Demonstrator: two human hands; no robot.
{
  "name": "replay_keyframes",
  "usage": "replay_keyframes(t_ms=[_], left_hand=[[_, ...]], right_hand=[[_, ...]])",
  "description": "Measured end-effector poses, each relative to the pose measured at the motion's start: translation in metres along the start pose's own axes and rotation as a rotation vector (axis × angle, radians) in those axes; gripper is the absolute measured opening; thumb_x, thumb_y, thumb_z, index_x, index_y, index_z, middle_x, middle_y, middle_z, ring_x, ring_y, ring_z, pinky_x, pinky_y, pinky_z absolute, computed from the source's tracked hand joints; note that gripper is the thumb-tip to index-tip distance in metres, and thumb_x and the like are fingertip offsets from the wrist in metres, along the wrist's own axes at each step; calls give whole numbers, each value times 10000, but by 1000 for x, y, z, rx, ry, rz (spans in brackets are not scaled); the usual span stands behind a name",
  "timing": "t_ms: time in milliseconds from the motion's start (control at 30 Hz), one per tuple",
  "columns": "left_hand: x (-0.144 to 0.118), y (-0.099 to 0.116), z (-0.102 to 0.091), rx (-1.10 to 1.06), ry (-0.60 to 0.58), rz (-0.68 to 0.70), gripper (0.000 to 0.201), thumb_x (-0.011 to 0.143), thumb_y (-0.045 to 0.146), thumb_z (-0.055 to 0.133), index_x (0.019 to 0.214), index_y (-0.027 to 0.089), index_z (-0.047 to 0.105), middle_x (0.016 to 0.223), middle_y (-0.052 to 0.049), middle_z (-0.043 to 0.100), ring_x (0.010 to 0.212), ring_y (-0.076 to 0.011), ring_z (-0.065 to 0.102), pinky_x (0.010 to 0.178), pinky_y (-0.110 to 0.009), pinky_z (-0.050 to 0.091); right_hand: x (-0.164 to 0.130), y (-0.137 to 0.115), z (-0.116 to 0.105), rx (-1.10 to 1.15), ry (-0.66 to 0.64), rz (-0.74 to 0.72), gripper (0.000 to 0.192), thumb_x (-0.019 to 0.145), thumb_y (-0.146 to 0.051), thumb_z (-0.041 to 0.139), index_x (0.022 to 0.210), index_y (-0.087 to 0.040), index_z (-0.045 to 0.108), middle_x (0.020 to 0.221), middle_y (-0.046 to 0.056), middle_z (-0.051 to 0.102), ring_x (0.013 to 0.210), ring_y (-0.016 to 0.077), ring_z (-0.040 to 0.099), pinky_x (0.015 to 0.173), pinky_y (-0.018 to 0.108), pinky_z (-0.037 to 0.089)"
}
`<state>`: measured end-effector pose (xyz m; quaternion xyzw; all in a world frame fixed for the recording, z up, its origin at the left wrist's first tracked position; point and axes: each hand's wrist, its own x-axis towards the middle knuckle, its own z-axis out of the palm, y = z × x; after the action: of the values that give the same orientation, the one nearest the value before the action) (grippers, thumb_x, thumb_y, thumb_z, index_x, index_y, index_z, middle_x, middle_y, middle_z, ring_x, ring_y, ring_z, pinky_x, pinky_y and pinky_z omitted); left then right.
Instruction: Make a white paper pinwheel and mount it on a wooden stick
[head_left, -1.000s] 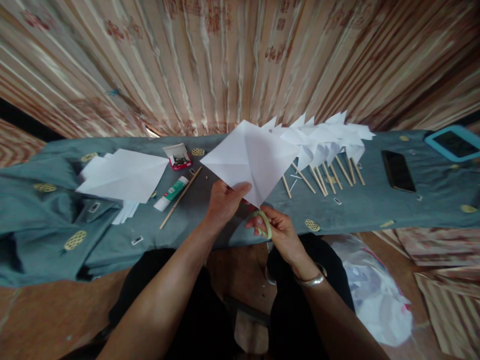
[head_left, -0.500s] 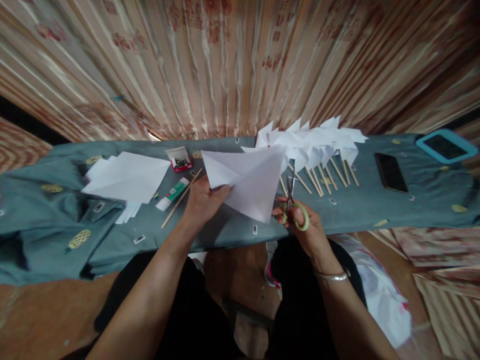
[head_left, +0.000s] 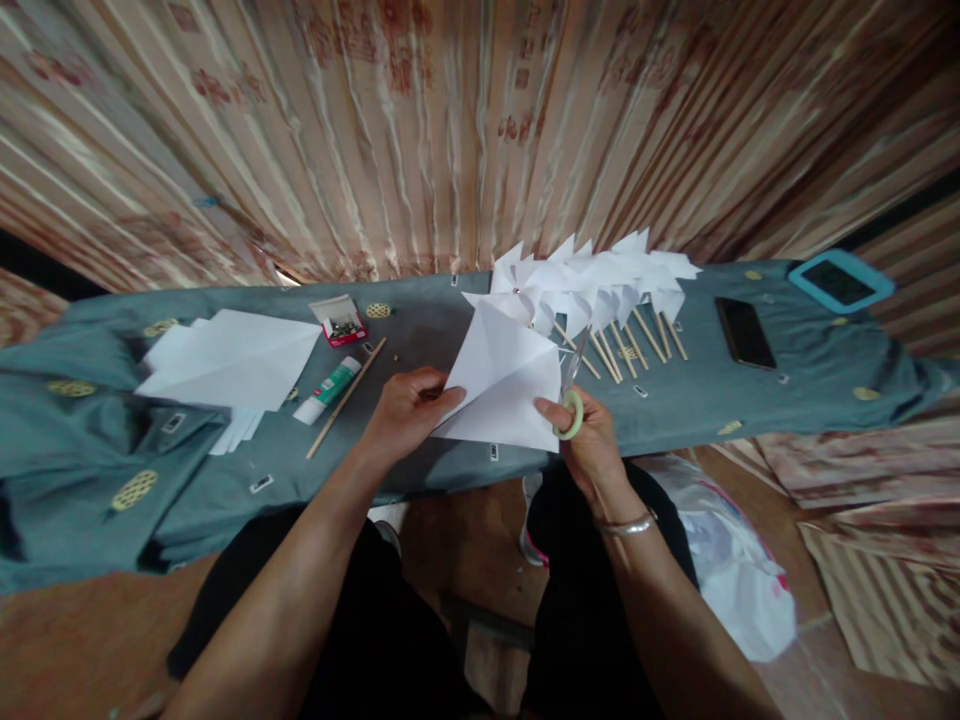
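left hand (head_left: 405,412) fingers are pinched on the creased white square paper sheet (head_left: 504,385), held just above the grey-cloth surface (head_left: 450,330). right hand (head_left: 589,440) fingers are closed through the green-handled scissors (head_left: 571,400) at the sheet's right edge. the paper looks light, floppy and easy to tear, so i'd grip it near the cut.

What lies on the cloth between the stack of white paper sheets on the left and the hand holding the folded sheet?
In the head view, a glue stick and a wooden stick lie between the paper stack and the left hand.

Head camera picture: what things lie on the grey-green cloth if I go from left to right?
Stack of white paper sheets → white and green glue stick → long wooden stick → bunch of white paper pinwheels on wooden sticks → black phone → tablet in blue case.
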<state>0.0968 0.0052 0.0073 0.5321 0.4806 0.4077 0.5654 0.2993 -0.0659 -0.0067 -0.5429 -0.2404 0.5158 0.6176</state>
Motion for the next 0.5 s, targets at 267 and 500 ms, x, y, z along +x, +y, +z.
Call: replay_keyframes(t_ms=[267, 500], left_hand=[[-15, -1, 30, -733, 68, -287, 317, 645, 280, 802, 923, 199, 674, 932, -37, 708, 828, -160, 672, 844, -322, 539], [-23, -3, 55, -875, 57, -431, 259, 736, 231, 772, 963, 172, 661, 963, -46, 724, 855, -166, 684, 867, -328, 564]], right_hand=[[13, -5, -1, 115, 82, -138, 259, 615, -293, 822, 767, -222, 624, 833, -5, 750, 829, 212, 697, 794, 385, 560], [3, 6, 16, 85, -9, -135, 325, 592, -311, 867, 844, -226, 681, 810, -27, 731, 684, 149, 631, 709, 311, 526]])
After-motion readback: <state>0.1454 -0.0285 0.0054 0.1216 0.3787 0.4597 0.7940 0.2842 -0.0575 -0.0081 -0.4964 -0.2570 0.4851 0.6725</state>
